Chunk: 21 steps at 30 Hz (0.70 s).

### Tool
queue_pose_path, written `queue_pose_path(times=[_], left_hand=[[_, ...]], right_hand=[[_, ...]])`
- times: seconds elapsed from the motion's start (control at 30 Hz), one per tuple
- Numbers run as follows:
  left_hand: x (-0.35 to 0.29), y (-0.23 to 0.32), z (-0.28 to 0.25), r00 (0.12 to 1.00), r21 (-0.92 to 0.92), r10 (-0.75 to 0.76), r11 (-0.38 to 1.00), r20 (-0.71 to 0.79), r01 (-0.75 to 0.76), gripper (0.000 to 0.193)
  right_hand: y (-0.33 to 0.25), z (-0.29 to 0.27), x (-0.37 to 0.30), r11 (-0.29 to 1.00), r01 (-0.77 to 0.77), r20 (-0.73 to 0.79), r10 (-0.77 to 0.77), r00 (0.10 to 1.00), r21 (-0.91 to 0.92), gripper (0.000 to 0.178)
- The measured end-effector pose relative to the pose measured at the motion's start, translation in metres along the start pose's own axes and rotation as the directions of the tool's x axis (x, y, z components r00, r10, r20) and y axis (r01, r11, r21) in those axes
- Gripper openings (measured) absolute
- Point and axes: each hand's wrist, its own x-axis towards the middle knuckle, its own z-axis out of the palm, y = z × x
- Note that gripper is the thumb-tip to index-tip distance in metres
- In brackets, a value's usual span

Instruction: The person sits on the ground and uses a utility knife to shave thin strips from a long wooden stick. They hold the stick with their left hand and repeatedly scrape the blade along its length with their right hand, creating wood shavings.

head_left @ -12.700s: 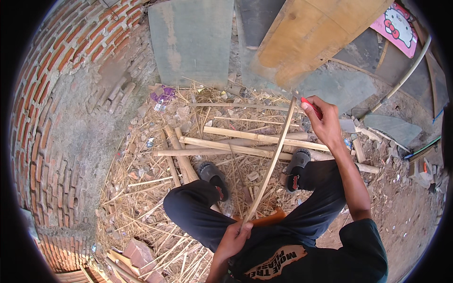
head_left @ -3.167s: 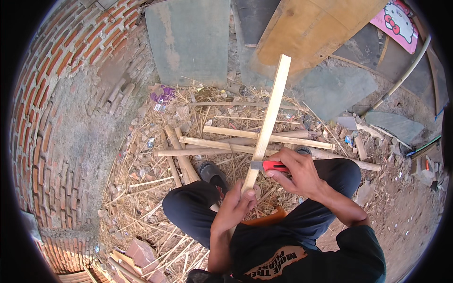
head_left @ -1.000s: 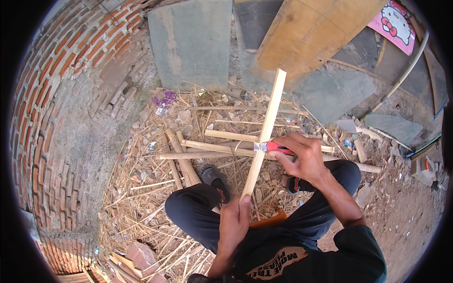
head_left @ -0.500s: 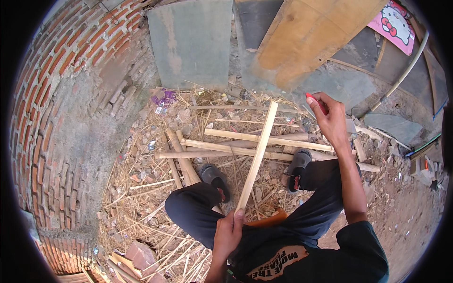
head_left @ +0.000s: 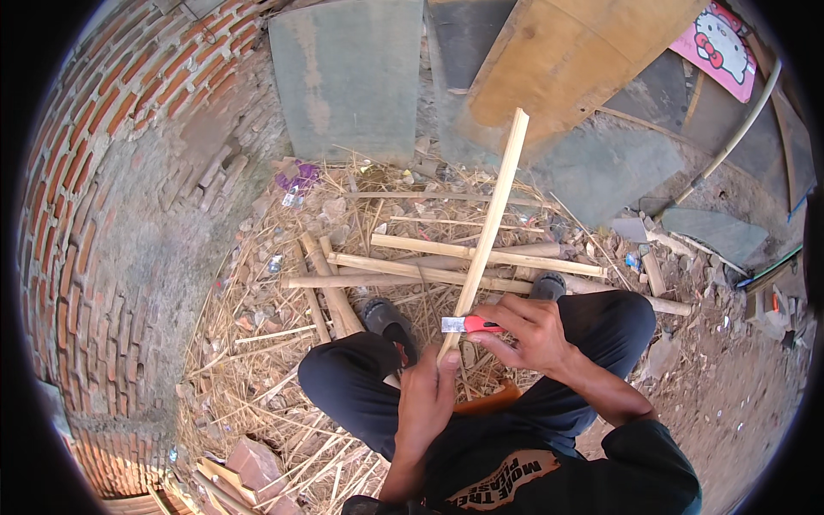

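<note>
- Gripping the near end of a pale bamboo strip (head_left: 492, 225) between thumb and curled fingers of the left hand (head_left: 425, 399), with the rest slanting up and away past both sets of fingers.
- Clasping a red-handled cutter (head_left: 482, 324) in the bent fingers of the right hand (head_left: 532, 330), with the broad blade (head_left: 452, 324) seemingly against the strip, just beyond the left thumb.
- Already split to a narrow length, judging by the pale, bare face; apparently partway through the blade work, not finished. Impossible to tell the state of the underside.
- Lying beyond the fingers, lower down: an upper split piece (head_left: 549, 262), a lower split piece (head_left: 378, 263) and round poles (head_left: 343, 311), amid straw (head_left: 257, 378).
- Leaning farther out past the fingers: a grey-green board (head_left: 348, 81) and a brown board (head_left: 571, 64).
- Hemming in the fingers on either side: the left knee (head_left: 339, 378) and right knee (head_left: 609, 335), probably limiting sideways room.
</note>
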Motion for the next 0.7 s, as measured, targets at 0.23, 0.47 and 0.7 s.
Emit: queue_pose_path(times=[0.23, 0.47, 0.7], left_hand=[[0.006, 0.011, 0.002, 1.0, 0.035, -0.013, 0.999, 0.018, 0.013, 0.033], [0.007, 0.014, 0.005, 1.0, 0.062, -0.017, 0.998, -0.023, 0.018, 0.033], [0.006, 0.015, 0.006, 0.998, 0.077, 0.014, 0.997, -0.057, -0.01, 0.031]], right_hand=[[-0.004, 0.004, -0.005, 1.0, 0.014, 0.004, -0.014, 1.0, 0.027, 0.036], [-0.006, -0.001, -0.002, 0.999, -0.035, 0.028, 0.035, 0.999, -0.007, 0.034], [-0.005, -0.004, 0.002, 0.998, -0.028, 0.024, 0.029, 0.999, -0.05, 0.033]])
